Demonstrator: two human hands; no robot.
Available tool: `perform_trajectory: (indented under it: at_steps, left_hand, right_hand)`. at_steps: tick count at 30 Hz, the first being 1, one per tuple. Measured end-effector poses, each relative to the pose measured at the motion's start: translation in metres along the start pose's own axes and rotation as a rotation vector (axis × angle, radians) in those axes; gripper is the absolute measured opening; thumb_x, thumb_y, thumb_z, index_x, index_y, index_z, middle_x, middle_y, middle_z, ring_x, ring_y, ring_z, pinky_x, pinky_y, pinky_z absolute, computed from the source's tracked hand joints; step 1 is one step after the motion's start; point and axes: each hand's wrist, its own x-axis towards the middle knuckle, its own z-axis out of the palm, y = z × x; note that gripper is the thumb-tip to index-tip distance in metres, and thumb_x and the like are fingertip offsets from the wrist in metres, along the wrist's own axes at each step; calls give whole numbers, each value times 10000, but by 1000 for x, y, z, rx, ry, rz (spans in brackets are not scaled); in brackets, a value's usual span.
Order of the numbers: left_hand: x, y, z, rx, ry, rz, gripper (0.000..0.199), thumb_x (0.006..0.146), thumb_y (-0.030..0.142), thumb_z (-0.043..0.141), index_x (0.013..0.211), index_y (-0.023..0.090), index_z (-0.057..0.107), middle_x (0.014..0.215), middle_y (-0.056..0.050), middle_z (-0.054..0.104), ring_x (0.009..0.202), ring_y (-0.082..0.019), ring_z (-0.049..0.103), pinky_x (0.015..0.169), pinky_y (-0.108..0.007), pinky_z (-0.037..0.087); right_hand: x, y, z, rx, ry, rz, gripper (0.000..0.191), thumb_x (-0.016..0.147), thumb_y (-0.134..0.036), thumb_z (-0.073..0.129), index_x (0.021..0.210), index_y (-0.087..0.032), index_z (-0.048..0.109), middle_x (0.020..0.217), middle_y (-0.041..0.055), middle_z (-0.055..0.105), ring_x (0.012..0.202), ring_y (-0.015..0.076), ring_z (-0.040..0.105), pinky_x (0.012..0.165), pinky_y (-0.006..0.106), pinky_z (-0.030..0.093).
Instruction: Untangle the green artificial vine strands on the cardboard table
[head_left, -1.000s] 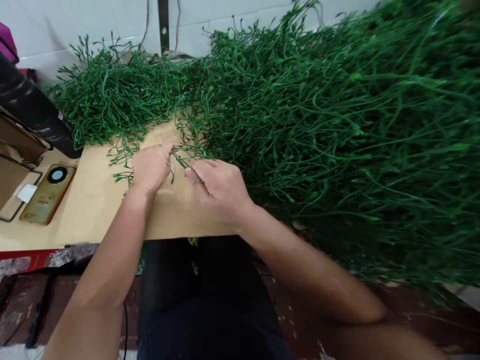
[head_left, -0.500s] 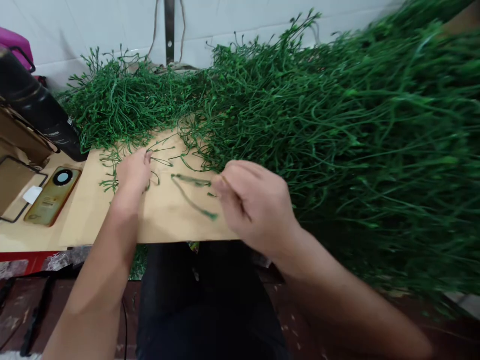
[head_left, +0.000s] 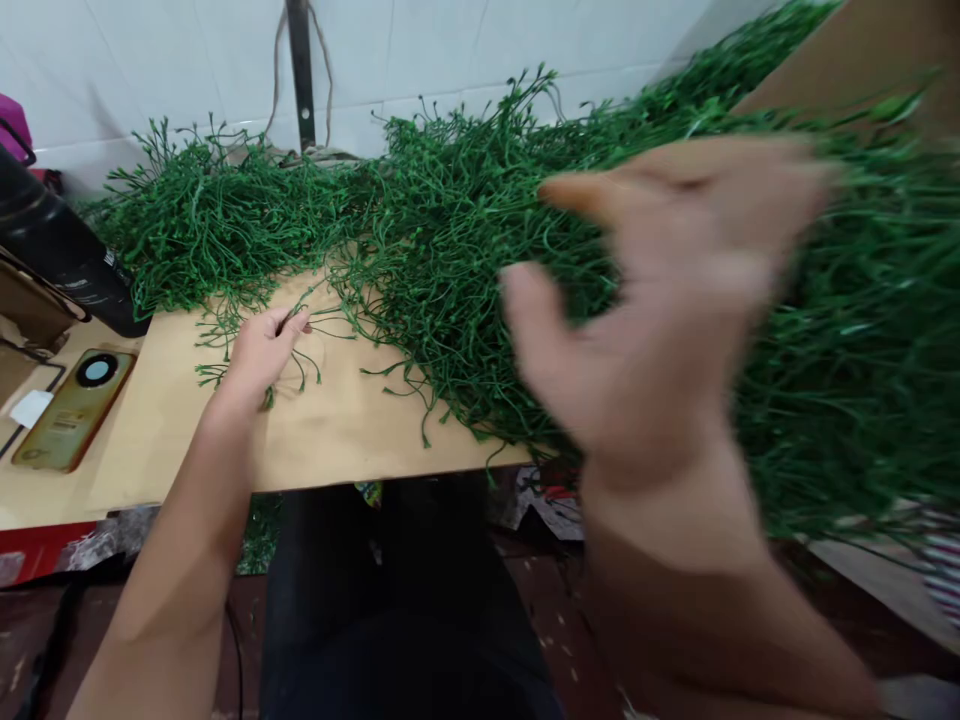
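Left hand (head_left: 259, 350) pinches thin, green, bud-tipped stems (head_left: 302, 300) while the right hand (head_left: 660, 310), closed moments ago, now spreads wide above the tangled green heap (head_left: 465, 250), seemingly empty through blur, leaving only the left gripping.

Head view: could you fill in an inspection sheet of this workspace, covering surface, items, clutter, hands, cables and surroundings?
Surface: tan board, loose green stems lying on part of it.
Items: large green heap right of centre, smaller heap at back left.
Clutter: black bottle and phone-like object left of the board.
Left hand: fingers closed on a few stems, over the board.
Right hand: blurred, fingers spread, over the large heap; no held item seen.
Cables: thin cords beside a dark metal strip.
Surroundings: white wall behind.
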Motion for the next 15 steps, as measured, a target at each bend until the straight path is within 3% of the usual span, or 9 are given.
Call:
perform_trajectory:
  at_steps: [1,4,7,11,15]
  left_hand:
    - [-1,1,0,-50,-22,2,329,798,445,523,701,159,654,477,41,358,472,-97,301,488,-236,215]
    - [-2,4,-3,-169,-79,26,372,813,485,517,664,160,622,496,28,403,468,-90,310,470,-226,240]
    - [-1,5,-5,-235,-116,41,415,807,520,530,585,169,547,504,19,419,471,-88,322,472,-228,266]
    - [1,4,-2,-327,-109,28,435,800,525,553,549,176,489,498,24,393,470,-81,322,463,-223,264]
    - [4,9,0,-388,-69,-63,434,823,525,527,574,171,508,500,20,418,452,-73,309,441,-216,261]
  right_hand:
    - [2,-11,16,3,-58,-4,467,893,-406,459,1166,-52,598,1090,166,570,1093,299,477,909,538,339]
    - [5,-37,67,148,-298,3,348,892,-314,461,1141,-104,583,1144,160,560,1094,280,463,893,471,374]
    - [6,-49,105,241,-461,43,296,891,-286,459,1110,-123,574,1162,155,558,1079,264,461,884,422,381]
    - [7,-52,128,293,-639,45,249,904,-278,446,1028,-120,592,1055,131,606,994,232,496,848,369,374]
    - [10,-51,131,301,-682,79,224,921,-233,400,907,-124,596,898,92,616,861,186,514,770,304,349]
